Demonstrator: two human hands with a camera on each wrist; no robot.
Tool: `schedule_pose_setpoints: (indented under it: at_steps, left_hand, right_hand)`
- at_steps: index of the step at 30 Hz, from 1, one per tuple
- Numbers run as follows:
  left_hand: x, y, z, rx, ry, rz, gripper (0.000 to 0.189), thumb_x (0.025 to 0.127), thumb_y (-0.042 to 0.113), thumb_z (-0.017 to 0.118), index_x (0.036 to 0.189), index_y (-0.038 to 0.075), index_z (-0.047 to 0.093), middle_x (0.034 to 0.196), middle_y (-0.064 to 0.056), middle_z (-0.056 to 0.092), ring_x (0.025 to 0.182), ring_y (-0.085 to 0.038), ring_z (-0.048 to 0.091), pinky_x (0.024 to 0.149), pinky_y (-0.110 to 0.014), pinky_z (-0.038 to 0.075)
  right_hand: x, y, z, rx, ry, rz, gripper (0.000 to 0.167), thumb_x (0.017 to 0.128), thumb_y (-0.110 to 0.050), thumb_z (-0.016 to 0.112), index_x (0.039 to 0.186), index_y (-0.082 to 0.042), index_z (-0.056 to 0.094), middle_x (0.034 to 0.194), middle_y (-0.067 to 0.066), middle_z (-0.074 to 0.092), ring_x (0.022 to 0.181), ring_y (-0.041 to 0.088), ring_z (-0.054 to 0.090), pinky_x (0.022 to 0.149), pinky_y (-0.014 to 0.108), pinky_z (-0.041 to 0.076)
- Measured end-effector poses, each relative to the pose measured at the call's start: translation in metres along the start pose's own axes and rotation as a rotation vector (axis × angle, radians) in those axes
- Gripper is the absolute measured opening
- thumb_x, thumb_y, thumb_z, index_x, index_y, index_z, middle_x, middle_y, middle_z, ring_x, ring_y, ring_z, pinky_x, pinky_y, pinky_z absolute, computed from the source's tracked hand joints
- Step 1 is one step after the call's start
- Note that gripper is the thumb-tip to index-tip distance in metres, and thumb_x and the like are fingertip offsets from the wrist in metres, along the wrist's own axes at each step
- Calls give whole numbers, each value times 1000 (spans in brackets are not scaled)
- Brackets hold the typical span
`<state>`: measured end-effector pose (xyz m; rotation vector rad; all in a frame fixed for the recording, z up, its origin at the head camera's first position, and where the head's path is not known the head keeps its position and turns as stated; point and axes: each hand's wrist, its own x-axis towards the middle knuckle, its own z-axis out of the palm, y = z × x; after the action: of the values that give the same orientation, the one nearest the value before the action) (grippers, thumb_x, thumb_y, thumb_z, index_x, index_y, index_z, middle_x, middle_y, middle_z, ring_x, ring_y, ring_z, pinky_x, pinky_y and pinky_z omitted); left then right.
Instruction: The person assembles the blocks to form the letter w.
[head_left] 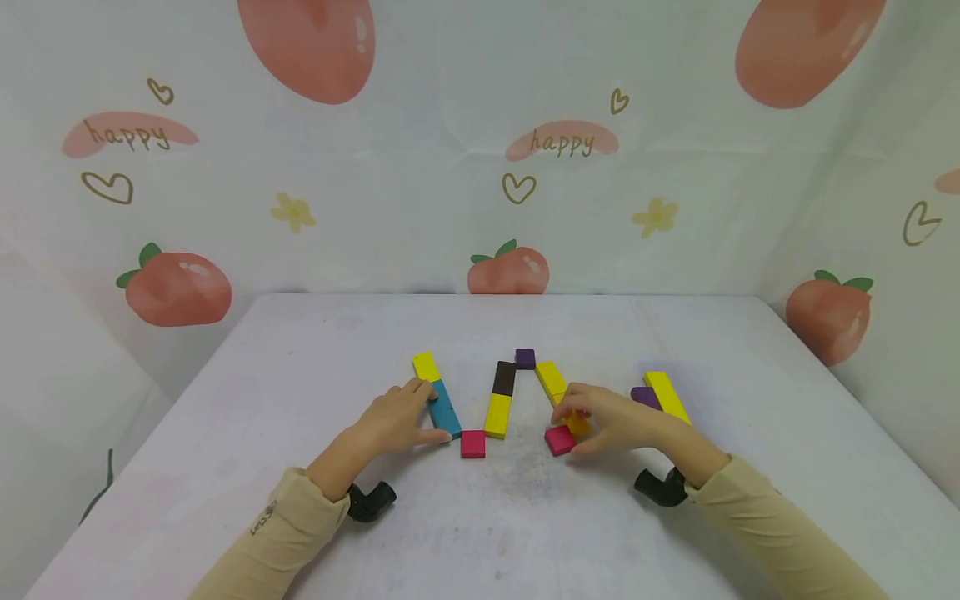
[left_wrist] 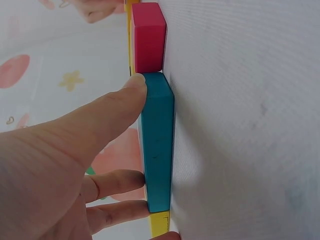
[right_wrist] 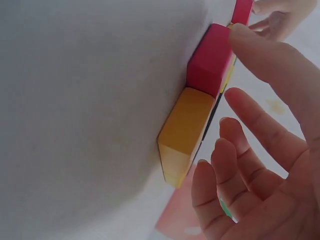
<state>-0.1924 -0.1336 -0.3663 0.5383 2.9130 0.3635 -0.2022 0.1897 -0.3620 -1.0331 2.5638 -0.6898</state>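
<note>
My left hand (head_left: pixel 390 421) lies by a blue block (head_left: pixel 447 412), touching it with thumb and fairly straight fingers. A yellow block (head_left: pixel 425 367) meets its far end, and a red block (head_left: pixel 472 444) its near corner. In the right wrist view, my right hand (right_wrist: pixel 265 185) has loosely bent fingers and nothing within them. Its thumb tip is at the edge of a second red block (right_wrist: pixel 205 60), beside an orange-yellow block (right_wrist: pixel 187 120); contact is hard to tell. Between the hands, a black block (head_left: pixel 505 377) and a yellow block (head_left: pixel 498 414) form a slanting line.
A purple block (head_left: pixel 525 359) sits at the back, near another yellow block (head_left: pixel 551 379). Right of these, beyond my right wrist, lie a second purple block (head_left: pixel 647 397) and a long yellow piece (head_left: pixel 666 396). Printed cloth (head_left: pixel 405 183) hangs behind the white table (head_left: pixel 300 375).
</note>
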Motion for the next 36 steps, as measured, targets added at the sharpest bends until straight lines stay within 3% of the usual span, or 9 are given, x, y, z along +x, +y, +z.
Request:
schedule_pose_setpoints:
  at_steps: [12,26,36]
  left_hand:
    - [0,1,-1,-6,0,-2,61,77,46,72,118,6,51,122,-13,53,90,-26,50,82,-43,47]
    - [-1,2,-2,-7,-6,-8,61,77,46,72,117,6,51,122,-13,53,90,-26,50,82,-44,48]
    - [-1,2,-2,-2,-11,-12,62,77,47,72,119,6,51,123,-13,53,90,-26,50,83,-44,48]
  right_hand:
    - [5,0,4,-61,1,32,25,76,-24,76,97,-16,65,94,-4,53,88,10,48,81,23,47]
    - [6,-1,3,-23,10,-8,24,76,-22,75,96,-16,63,94,-4,56,89,11,49,81,24,48]
    - [-5,6,-7,25,36,-16,25,78,-17,73,99,-13,61,97,-5,63,93,12,54,86,33,50]
